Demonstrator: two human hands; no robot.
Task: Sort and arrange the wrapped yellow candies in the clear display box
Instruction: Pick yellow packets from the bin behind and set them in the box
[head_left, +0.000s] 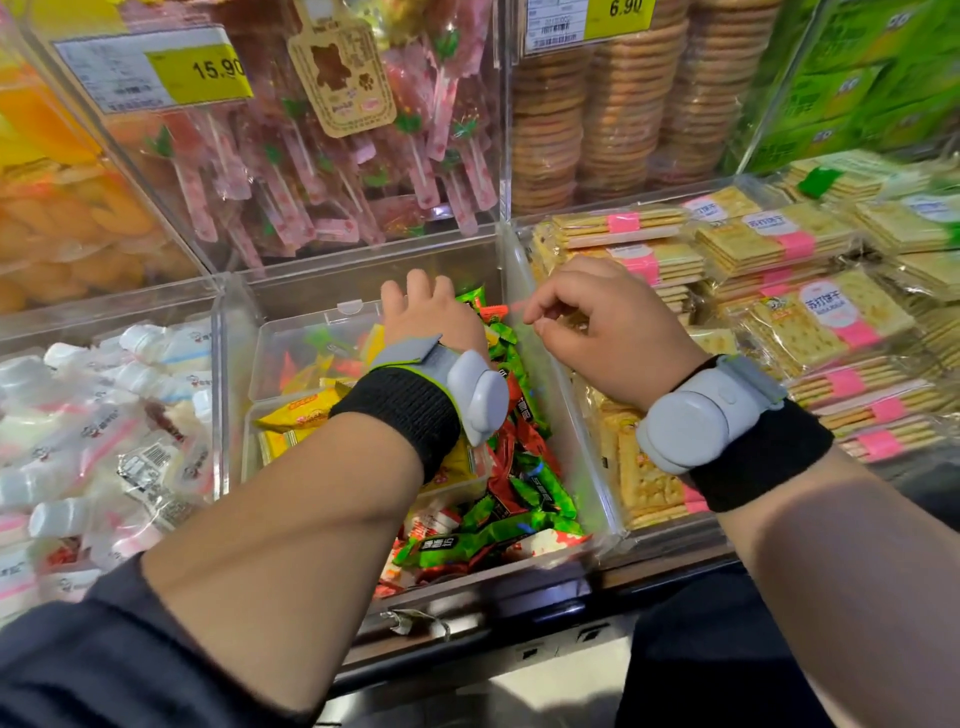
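Note:
Yellow wrapped candies (298, 415) lie in a small clear display box (311, 325) that sits in the left half of a big clear bin (566, 415). Another yellow candy (457, 462) shows under my left wrist. Green and red wrapped candies (519, 499) fill the bin's right half. My left hand (428, 317) reaches down at the back of the bin, between the small box and the green candies; its fingertips are hidden. My right hand (597, 327) hovers over the bin's right wall with thumb and fingers pinched together, and I see nothing clearly between them.
White bottle-shaped sweets (104, 415) fill the bin to the left. Cracker packs with pink bands (779, 312) fill the bin to the right. Behind stand upper bins of pink lollipops (337, 171) and stacked round biscuits (597, 114). A metal shelf edge (467, 618) runs along the front.

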